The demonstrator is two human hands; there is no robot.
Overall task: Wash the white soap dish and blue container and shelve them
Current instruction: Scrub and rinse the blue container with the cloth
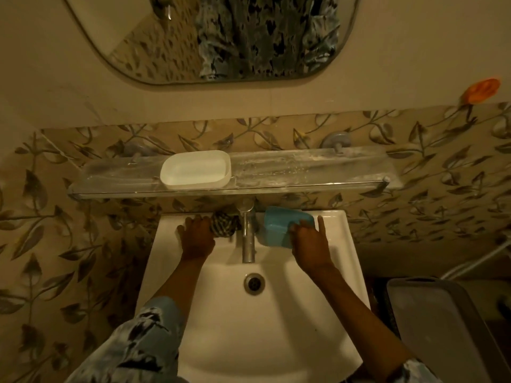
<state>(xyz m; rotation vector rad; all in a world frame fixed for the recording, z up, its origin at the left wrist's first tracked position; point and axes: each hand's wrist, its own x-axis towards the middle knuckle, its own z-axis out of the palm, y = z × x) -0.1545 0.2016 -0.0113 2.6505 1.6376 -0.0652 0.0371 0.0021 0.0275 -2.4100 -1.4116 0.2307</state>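
The blue container (279, 226) is gripped at its right end by the right hand (311, 244), fingers (304, 224) curled over it on the sink (193, 313) ledge beside the tap (248, 236), probably to steady it for washing or lifting. The left hand (197, 237) lies with fingers bent against a striped cloth (224, 224) left of the tap; whether it is pinched cannot be told. Above the fingers, the white soap dish (195, 169) is already set on the glass shelf (304, 168). Leaf-patterned tiles (428, 189) and a mirror (221, 37) back the dim room.
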